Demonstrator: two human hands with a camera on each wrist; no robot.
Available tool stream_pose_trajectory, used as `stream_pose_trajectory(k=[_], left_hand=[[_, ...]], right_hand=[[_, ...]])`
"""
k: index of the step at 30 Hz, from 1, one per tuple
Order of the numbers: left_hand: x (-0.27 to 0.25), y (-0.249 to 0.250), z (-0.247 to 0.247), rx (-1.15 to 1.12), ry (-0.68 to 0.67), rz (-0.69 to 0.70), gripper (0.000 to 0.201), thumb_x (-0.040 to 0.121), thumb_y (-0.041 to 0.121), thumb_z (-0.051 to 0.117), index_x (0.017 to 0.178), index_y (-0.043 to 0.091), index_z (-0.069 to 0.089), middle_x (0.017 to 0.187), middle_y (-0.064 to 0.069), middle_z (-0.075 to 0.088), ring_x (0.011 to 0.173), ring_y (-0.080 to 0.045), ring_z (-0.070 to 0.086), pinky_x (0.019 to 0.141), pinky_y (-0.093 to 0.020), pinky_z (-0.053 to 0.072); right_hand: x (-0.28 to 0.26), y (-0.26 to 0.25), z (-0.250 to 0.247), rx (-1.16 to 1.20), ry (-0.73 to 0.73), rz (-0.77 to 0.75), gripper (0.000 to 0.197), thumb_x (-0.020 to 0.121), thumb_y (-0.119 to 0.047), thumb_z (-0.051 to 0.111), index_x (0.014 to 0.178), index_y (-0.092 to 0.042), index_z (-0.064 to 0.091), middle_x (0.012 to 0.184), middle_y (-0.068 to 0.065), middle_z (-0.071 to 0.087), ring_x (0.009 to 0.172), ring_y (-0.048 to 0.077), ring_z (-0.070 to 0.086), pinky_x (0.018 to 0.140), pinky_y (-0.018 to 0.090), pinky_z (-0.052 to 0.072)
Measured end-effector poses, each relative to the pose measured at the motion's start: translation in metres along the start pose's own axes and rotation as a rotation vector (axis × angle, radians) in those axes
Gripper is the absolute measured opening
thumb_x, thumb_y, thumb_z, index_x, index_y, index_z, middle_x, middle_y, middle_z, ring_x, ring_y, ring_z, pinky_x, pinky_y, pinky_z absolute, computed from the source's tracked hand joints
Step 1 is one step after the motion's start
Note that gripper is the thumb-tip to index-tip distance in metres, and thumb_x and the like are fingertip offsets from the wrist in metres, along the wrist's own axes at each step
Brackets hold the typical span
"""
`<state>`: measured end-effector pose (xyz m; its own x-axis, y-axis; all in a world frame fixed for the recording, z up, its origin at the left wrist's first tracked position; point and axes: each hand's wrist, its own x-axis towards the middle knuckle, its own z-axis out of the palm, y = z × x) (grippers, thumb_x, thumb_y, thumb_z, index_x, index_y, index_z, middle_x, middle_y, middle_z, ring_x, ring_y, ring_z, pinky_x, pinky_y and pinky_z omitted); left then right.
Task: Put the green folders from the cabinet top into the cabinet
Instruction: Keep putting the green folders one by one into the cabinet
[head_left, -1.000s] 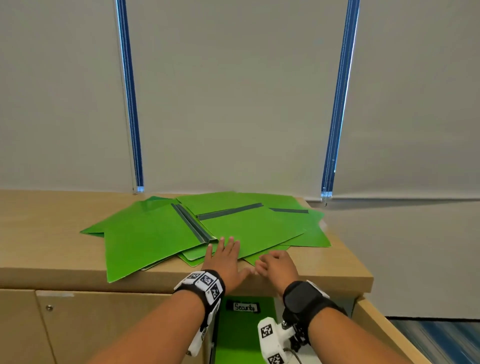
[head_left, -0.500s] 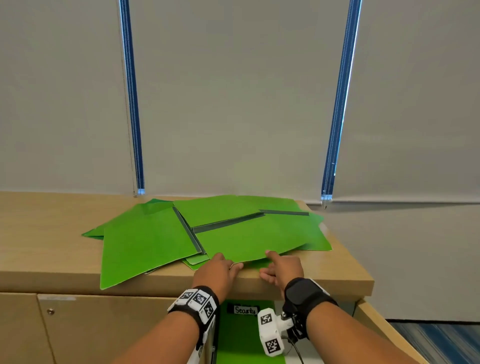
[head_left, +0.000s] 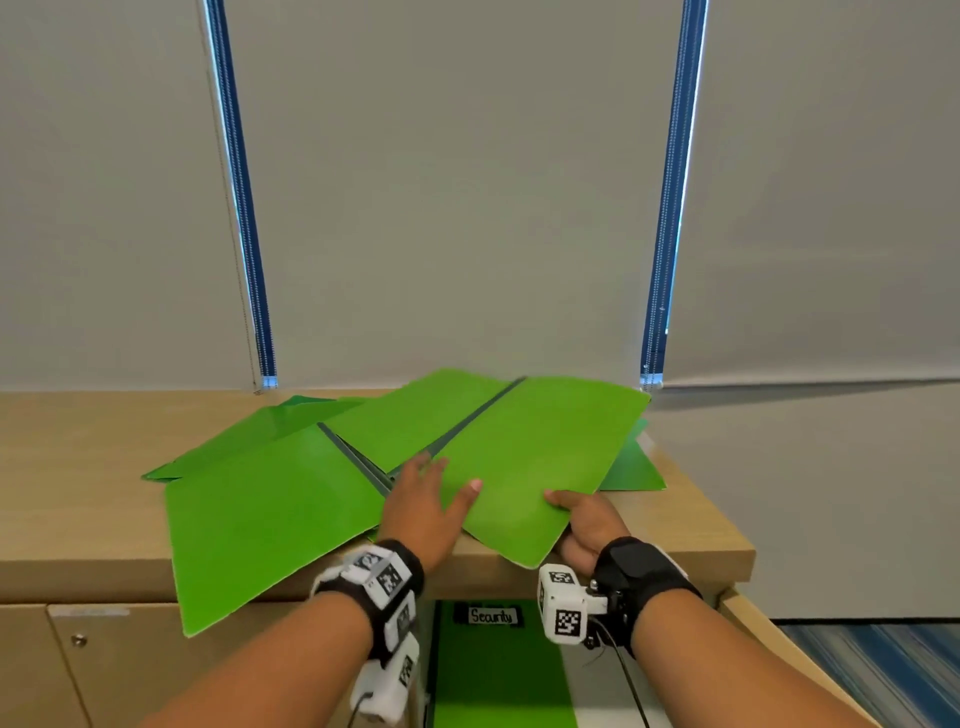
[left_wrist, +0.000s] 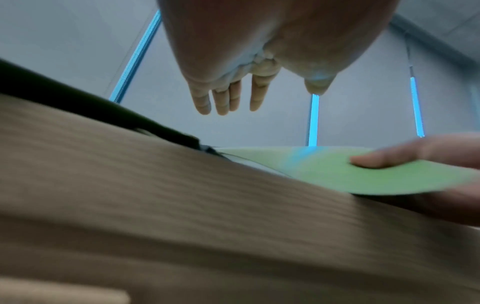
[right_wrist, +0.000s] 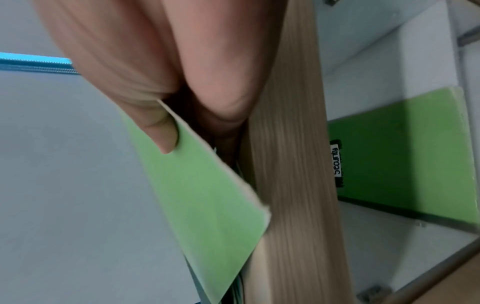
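Note:
Several green folders lie spread on the wooden cabinet top (head_left: 78, 467). My right hand (head_left: 563, 506) pinches the near corner of the top green folder (head_left: 519, 452), thumb on top and fingers beneath, and holds that corner raised off the pile. The right wrist view shows the same pinch on the top green folder (right_wrist: 202, 185) beside the cabinet's front edge (right_wrist: 293, 164). My left hand (head_left: 439, 486) is open over the folder's left part, its fingers (left_wrist: 228, 96) straight and spread; whether they touch it I cannot tell. Another green folder (head_left: 260, 514) overhangs the front edge at the left.
Below the top, the cabinet stands open, and a green folder with a "Security" label (head_left: 493, 665) is inside. A shut cabinet door (head_left: 78, 665) is at the left. Grey blinds with blue strips (head_left: 670, 208) rise behind the cabinet. The cabinet top ends at the right (head_left: 727, 545).
My right hand has taken the top folder's near corner and raised it toward me. My left hand went from curled at the folder's edge to flat and spread over it.

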<state>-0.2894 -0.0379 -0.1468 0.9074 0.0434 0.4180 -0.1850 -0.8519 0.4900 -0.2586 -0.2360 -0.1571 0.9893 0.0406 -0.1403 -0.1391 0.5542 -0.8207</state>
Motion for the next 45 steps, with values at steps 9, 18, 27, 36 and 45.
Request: stream_pose_trajectory(k=[9, 18, 27, 36, 45], left_hand=[[0.049, -0.046, -0.022, -0.018, -0.016, -0.13, 0.109, 0.072, 0.081, 0.049, 0.153, 0.017, 0.012, 0.161, -0.006, 0.01, 0.148, -0.025, 0.014, 0.12, -0.049, 0.013], [0.047, -0.018, -0.037, -0.372, 0.082, -0.048, 0.05, 0.07, 0.049, 0.054, 0.113, 0.024, 0.061, 0.101, -0.004, 0.07, 0.088, -0.026, 0.065, 0.084, -0.044, 0.054], [-0.004, -0.005, -0.069, -0.709, 0.225, 0.024, 0.013, 0.073, 0.019, 0.042, 0.072, 0.006, 0.042, 0.068, -0.007, 0.038, 0.063, -0.013, 0.035, 0.061, -0.032, 0.029], [-0.025, -0.039, -0.072, -0.576, 0.415, -0.043, 0.009, 0.095, 0.018, 0.053, 0.089, 0.023, 0.058, 0.077, -0.001, 0.061, 0.067, -0.01, 0.049, 0.063, -0.029, 0.039], [-0.064, -0.052, -0.051, -0.744, 0.296, -0.278, 0.024, 0.09, 0.023, 0.044, 0.106, 0.011, 0.057, 0.095, -0.005, 0.059, 0.087, -0.023, 0.053, 0.081, -0.036, 0.042]], right_hand=[[-0.004, 0.0, -0.011, 0.131, -0.133, 0.034, 0.037, 0.092, 0.004, 0.045, 0.126, -0.007, 0.056, 0.124, 0.021, 0.063, 0.099, 0.035, 0.068, 0.084, 0.051, 0.052], [-0.005, 0.002, -0.012, 0.09, -0.152, 0.04, 0.037, 0.087, -0.001, 0.053, 0.124, -0.001, 0.057, 0.112, 0.025, 0.068, 0.099, 0.039, 0.068, 0.083, 0.053, 0.053], [-0.008, 0.003, -0.001, 0.054, -0.224, -0.113, 0.056, 0.079, -0.004, 0.066, 0.132, -0.015, 0.05, 0.126, 0.016, 0.064, 0.116, 0.036, 0.061, 0.102, 0.06, 0.041], [-0.022, -0.008, 0.011, -0.13, -0.156, -0.173, 0.033, 0.09, 0.001, 0.055, 0.122, -0.006, 0.048, 0.133, 0.02, 0.055, 0.126, 0.033, 0.05, 0.109, 0.051, 0.035], [-0.049, 0.005, -0.003, -0.329, -0.259, -0.127, 0.091, 0.071, -0.026, 0.08, 0.147, -0.019, 0.032, 0.151, 0.006, 0.04, 0.14, 0.025, 0.035, 0.117, 0.055, 0.022]])
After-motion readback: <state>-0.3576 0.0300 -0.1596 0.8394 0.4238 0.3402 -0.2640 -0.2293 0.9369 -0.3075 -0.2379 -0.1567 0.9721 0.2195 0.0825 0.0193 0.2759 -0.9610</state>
